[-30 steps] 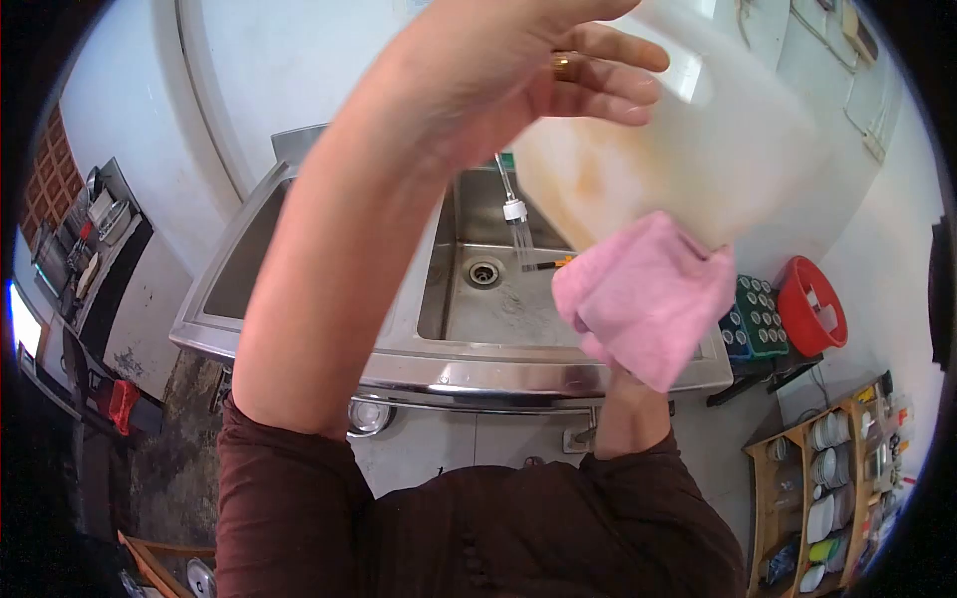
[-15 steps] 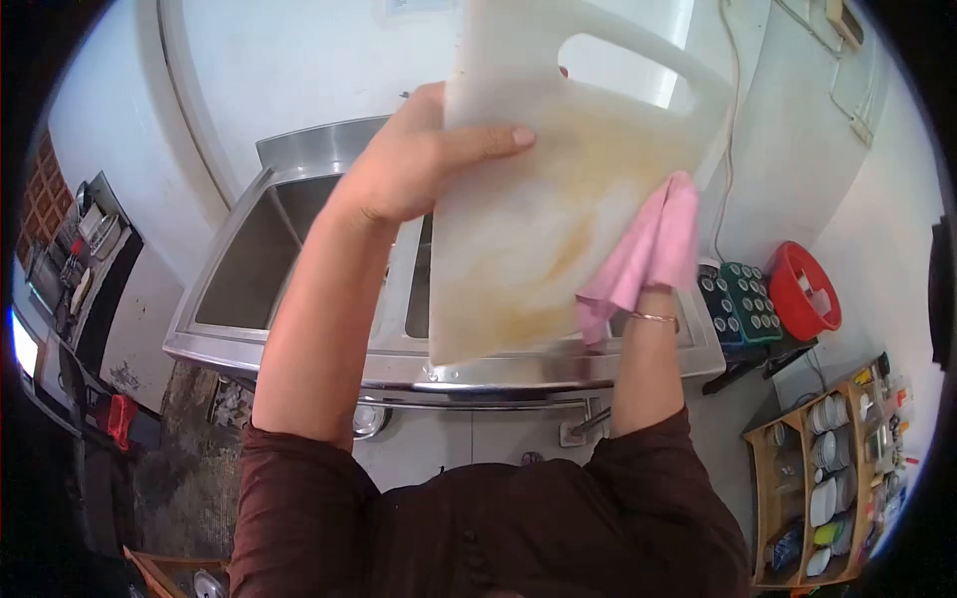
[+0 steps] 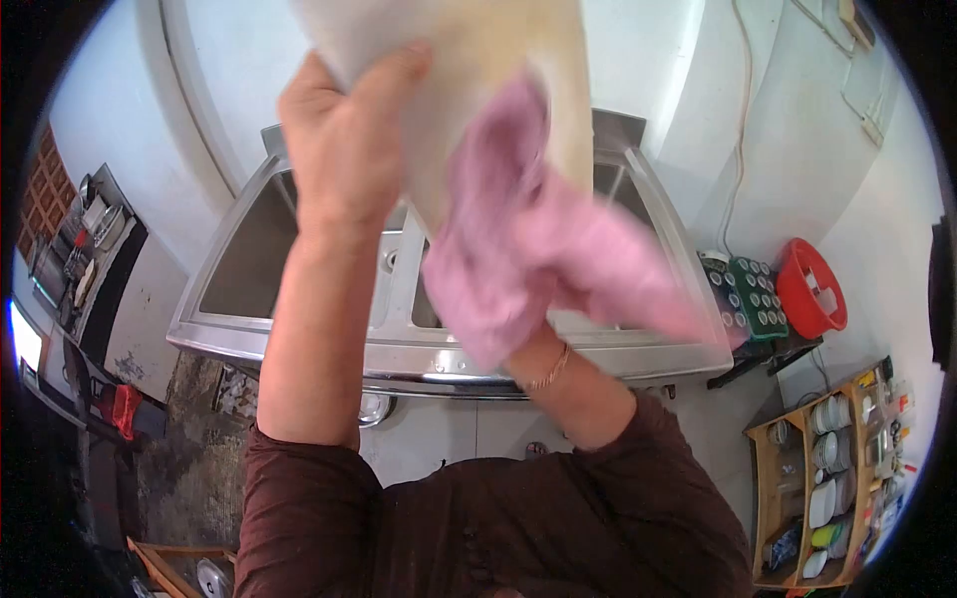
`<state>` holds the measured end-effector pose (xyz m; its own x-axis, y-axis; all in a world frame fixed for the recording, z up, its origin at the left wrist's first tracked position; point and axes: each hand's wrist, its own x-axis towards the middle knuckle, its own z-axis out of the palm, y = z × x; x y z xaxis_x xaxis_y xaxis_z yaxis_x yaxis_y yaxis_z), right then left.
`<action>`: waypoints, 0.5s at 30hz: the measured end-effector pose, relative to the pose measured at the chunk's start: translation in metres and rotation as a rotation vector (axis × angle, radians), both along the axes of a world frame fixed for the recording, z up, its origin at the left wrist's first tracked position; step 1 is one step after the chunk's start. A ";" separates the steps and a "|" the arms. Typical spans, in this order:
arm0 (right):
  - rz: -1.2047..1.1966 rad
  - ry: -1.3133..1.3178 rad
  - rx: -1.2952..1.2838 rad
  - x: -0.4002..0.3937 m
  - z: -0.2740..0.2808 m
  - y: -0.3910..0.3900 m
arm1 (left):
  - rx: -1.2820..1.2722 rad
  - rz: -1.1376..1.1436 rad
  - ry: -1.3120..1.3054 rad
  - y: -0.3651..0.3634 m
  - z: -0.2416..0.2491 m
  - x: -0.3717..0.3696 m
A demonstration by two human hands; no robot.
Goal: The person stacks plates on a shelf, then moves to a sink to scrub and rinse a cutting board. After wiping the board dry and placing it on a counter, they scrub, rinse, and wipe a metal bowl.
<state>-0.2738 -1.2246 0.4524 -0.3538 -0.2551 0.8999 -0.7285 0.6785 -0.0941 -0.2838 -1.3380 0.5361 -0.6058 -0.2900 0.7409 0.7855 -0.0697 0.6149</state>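
Over steel sink (image 3: 429, 365): gripping whitish board (image 3: 469, 50), extending R of grip, by L edge w/ left hand (image 3: 344, 145); holding pink cloth (image 3: 478, 279) in mostly hidden right hand (image 3: 534, 346), across lower pt.

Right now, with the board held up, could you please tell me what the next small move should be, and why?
I would probably wipe the pink cloth upward across the yellowish patch on the board, because that patch shows just above the cloth, while the left hand grips the board's left edge.
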 end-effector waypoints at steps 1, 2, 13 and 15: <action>0.029 -0.100 0.054 0.013 -0.009 0.003 | 0.103 0.073 0.040 -0.009 0.004 -0.001; 0.052 -0.174 0.088 0.020 -0.016 0.002 | 0.144 0.087 0.084 -0.022 0.007 -0.002; 0.114 0.108 -0.083 -0.025 0.015 -0.013 | 0.151 0.168 0.103 -0.090 0.000 0.052; 0.140 0.144 -0.137 -0.034 0.011 -0.024 | 0.136 0.253 0.184 -0.096 0.002 0.071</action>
<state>-0.3077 -1.2485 0.4637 -0.1890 -0.1642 0.9681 -0.8271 0.5581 -0.0668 -0.2125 -1.4341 0.5377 -0.3619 -0.5177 0.7752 0.8851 0.0702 0.4601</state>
